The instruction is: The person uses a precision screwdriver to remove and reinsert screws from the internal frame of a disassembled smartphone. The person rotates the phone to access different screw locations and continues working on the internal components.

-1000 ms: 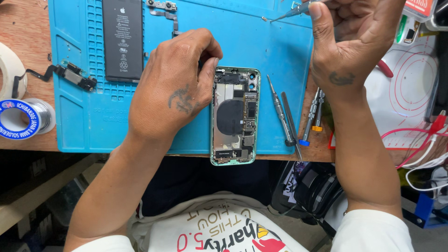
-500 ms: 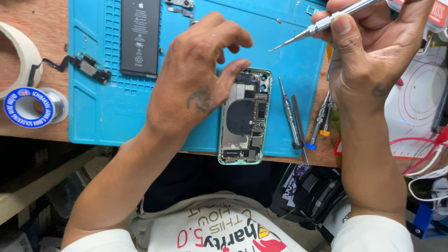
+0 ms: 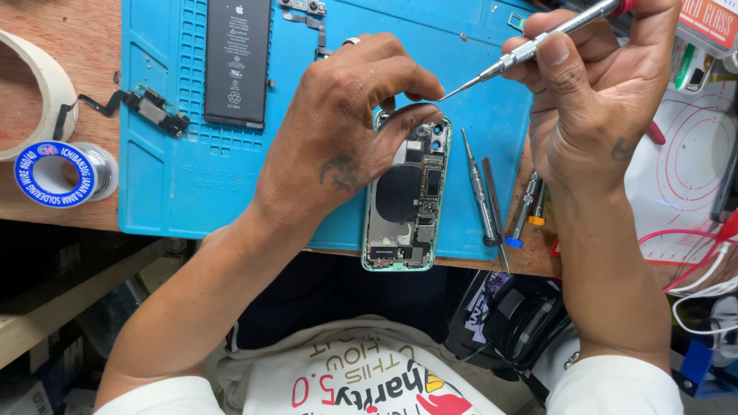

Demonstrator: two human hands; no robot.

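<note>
Head view: an opened phone [image 3: 406,204] is steadied on the blue mat [image 3: 169,177] at the table edge by the left hand [image 3: 338,146], fingers curled on its upper end. A screwdriver [image 3: 530,48] is pinched in the closed right hand [image 3: 592,100]. A slip of the tip could scratch the exposed board. No containers are seen.

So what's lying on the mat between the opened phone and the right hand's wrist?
Head view: spare screwdrivers on the mat, between phone and right hand.
</note>
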